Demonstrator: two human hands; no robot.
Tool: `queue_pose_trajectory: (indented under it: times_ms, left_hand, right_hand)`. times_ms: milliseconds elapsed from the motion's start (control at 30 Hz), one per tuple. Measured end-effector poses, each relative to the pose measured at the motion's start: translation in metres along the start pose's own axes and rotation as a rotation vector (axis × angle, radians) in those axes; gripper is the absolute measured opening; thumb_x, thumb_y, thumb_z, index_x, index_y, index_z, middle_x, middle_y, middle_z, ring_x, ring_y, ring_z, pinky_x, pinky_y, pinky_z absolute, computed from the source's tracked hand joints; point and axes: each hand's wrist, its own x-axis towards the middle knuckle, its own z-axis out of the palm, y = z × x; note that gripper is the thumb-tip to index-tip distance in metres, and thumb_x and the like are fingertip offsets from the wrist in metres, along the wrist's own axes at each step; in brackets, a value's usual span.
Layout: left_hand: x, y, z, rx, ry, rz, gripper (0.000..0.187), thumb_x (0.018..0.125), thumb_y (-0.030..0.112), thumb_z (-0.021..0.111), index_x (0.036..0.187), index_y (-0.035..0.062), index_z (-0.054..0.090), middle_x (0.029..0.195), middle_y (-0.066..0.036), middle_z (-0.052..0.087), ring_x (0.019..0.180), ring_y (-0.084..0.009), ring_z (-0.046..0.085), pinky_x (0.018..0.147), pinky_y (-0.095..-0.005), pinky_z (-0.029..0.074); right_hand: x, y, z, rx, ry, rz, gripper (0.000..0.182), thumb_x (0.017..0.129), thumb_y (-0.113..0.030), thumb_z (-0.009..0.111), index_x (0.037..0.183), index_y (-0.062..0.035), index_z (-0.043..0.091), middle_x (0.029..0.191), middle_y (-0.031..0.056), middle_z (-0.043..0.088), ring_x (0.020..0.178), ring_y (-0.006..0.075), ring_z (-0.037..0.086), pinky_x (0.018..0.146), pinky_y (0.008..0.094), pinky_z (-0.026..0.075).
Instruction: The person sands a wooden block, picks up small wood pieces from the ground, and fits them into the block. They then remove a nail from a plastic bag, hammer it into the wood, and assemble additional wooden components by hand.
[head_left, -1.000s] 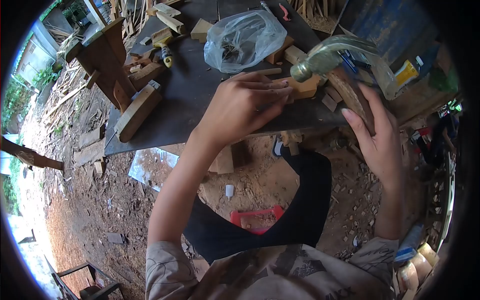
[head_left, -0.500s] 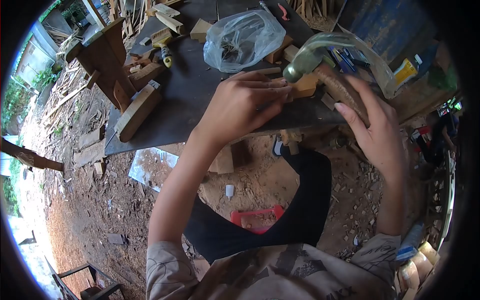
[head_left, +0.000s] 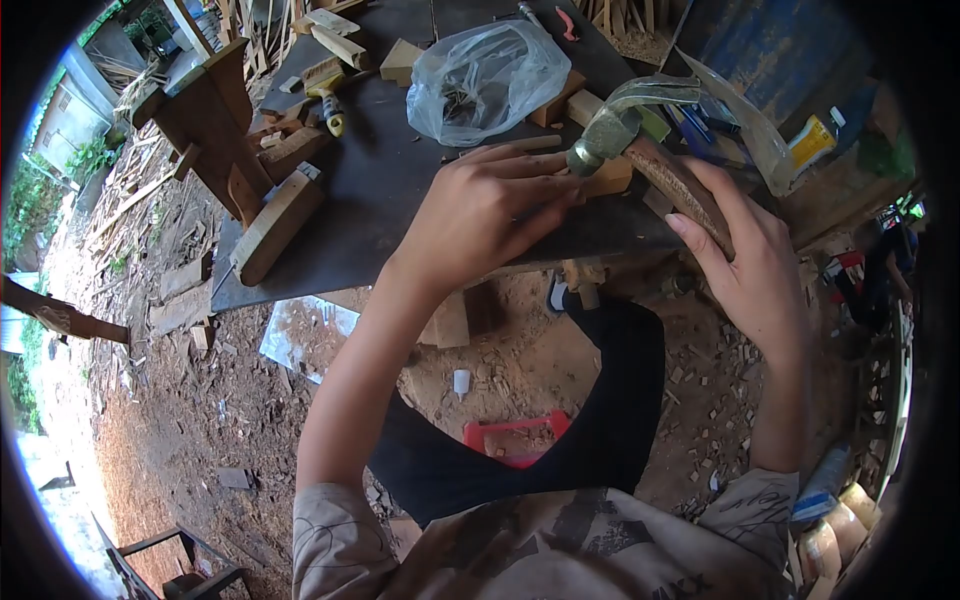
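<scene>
My right hand (head_left: 752, 255) is wrapped round the wooden handle of a claw hammer (head_left: 685, 190). The hammer's metal head is right beside the fingertips of my left hand (head_left: 490, 200), its round face turned towards them. The left fingers are pinched together over the end of a small wooden block (head_left: 610, 178) on the dark tabletop (head_left: 365, 200). Whatever sits between those fingertips is hidden. Behind the left hand lies a clear plastic bag (head_left: 490, 80) with small dark pieces inside, perhaps nails.
Wood offcuts (head_left: 340, 45) and a yellow-handled tool (head_left: 330, 110) lie at the table's back left. A brown wooden frame piece (head_left: 210, 120) stands at the left edge. To the right is a yellow bottle (head_left: 812, 142). Below, a red plastic stool (head_left: 515, 430) and scattered chips cover the ground.
The hammer head has dropped slightly towards my left fingertips, and my right hand has shifted a little with it. My left hand stays in place.
</scene>
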Motion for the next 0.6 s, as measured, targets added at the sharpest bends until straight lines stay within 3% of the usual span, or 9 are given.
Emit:
queue_pose_trajectory:
  times_ms: [233,333,433,600]
  left_hand:
    - [0.0,0.001,0.002,-0.011,-0.002,-0.029,0.028,0.096,0.012,0.079,0.123,0.0065,0.084,0.119,-0.013,0.083,0.11,-0.0329,0.079,0.096,-0.0422,0.063]
    - [0.003,0.007,-0.001,-0.054,-0.039,-0.101,0.029,0.096,0.012,0.079,0.124,0.0067,0.084,0.121,-0.012,0.084,0.11,-0.0323,0.079,0.097,-0.042,0.063]
    - [0.001,0.003,0.0,-0.038,-0.037,-0.066,0.03,0.095,0.012,0.079,0.125,0.0072,0.084,0.123,-0.01,0.083,0.112,-0.0312,0.079,0.098,-0.0421,0.063]
    - [0.0,0.002,0.0,0.001,-0.045,-0.057,0.03,0.095,0.011,0.079,0.124,0.0079,0.084,0.127,-0.009,0.082,0.115,-0.031,0.079,0.102,-0.0422,0.062]
  right_hand:
    - [-0.001,-0.001,-0.003,-0.02,0.001,0.003,0.047,0.107,-0.021,0.073,0.15,-0.0051,0.06,0.13,0.0209,0.077,0.118,0.038,0.077,0.099,0.0452,0.058]
    - [0.0,0.003,0.002,-0.021,0.182,-0.047,0.047,0.104,-0.026,0.078,0.147,-0.0092,0.064,0.117,0.0186,0.08,0.105,0.0367,0.08,0.087,0.0439,0.061]
    - [0.003,0.007,0.008,0.074,0.324,-0.096,0.048,0.104,-0.026,0.078,0.147,-0.0092,0.064,0.117,0.0184,0.08,0.106,0.0348,0.081,0.087,0.0423,0.061]
    - [0.003,0.003,0.008,-0.024,0.151,-0.11,0.049,0.103,-0.024,0.079,0.147,-0.0093,0.064,0.12,0.0185,0.08,0.108,0.0357,0.08,0.088,0.043,0.061]
